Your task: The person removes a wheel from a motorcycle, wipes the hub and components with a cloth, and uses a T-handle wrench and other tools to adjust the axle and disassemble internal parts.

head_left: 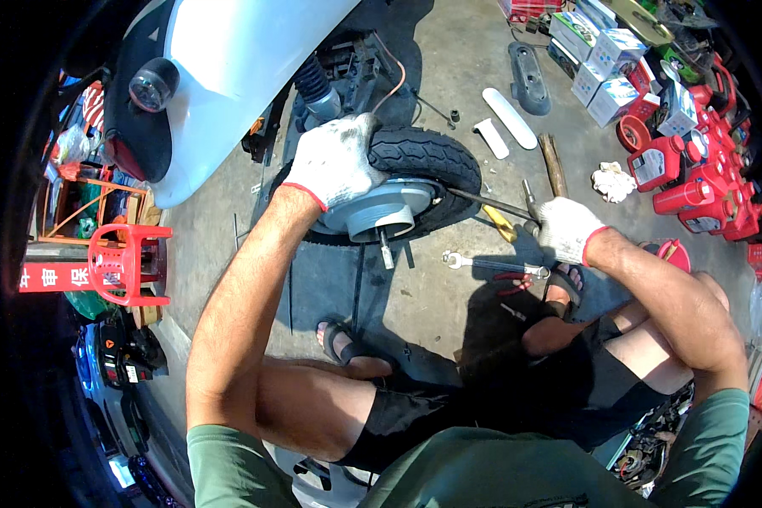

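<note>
A black tyre (pixel 427 154) sits around a silver wheel hub (pixel 379 206), with the axle (pixel 387 250) sticking out toward me. My left hand (pixel 337 161), in a white knit glove, is closed over the upper left of the tyre; its fingertips are partly hidden. Gloved the same way, my right hand (pixel 570 230) grips a dark tyre lever (pixel 493 205). The lever's far end meets the right side of the wheel, between tyre and rim. Just below the lever lies a yellow-handled tool (pixel 499 223) on the concrete.
On the floor lie a combination wrench (pixel 493 266), red-handled pliers (pixel 514 279), a wooden handle (pixel 553 167) and a white cover (pixel 510 118). A white scooter body (pixel 245 76) stands at upper left. Red bottles (pixel 656 163) and boxes (pixel 614 97) crowd the right; a red chair (pixel 127 262) is left.
</note>
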Available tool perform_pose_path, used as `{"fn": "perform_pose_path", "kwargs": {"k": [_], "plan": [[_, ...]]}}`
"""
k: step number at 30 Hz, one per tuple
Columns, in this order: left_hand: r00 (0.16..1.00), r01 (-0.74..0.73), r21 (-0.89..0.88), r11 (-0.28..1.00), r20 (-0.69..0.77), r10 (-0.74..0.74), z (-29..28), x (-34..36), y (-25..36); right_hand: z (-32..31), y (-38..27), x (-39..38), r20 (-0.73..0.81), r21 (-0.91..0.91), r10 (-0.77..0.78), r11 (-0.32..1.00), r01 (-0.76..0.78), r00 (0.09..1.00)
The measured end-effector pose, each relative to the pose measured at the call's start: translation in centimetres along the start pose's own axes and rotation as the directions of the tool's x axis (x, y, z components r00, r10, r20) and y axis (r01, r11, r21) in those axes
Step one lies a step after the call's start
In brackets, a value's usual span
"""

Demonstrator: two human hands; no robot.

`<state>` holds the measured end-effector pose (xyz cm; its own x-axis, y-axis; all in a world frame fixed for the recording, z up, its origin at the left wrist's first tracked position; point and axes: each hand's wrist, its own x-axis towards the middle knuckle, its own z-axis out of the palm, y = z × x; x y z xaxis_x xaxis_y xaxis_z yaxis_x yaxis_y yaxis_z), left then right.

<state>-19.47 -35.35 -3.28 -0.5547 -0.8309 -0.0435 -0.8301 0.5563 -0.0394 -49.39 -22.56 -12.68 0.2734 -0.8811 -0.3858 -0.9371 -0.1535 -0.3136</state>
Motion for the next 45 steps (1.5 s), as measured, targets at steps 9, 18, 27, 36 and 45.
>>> {"fn": "perform_pose_path", "kwargs": {"k": [9,18,27,36,45], "plan": [[0.995,-0.024,-0.096,0.995,-0.098,0.015,0.2,-1.5,-0.9,-2.0,-1.0,-1.7,-0.047,0.025,0.051,0.998,-0.05,0.998],[0.964,0.251,-0.298,0.921,-0.011,-0.267,1.1,-5.8,-6.0,-7.4,-4.6,-1.3,-0.19,-0.199,-0.082,0.979,0.043,0.978],[0.963,0.269,-0.194,0.943,0.074,-0.259,-0.4,-4.7,-7.6,-7.5,-7.5,1.0,-0.231,-0.333,-0.27,0.925,0.185,0.935],[0.928,0.264,-0.191,0.945,0.316,-0.196,-2.1,-0.5,-5.2,-7.3,-6.5,1.0,-0.221,-0.35,-0.246,0.923,0.158,0.944],[0.934,0.254,-0.096,0.962,0.281,-0.219,-1.4,0.3,-5.0,-6.6,-4.9,1.5,-0.244,-0.312,-0.262,0.933,0.18,0.934]]}}
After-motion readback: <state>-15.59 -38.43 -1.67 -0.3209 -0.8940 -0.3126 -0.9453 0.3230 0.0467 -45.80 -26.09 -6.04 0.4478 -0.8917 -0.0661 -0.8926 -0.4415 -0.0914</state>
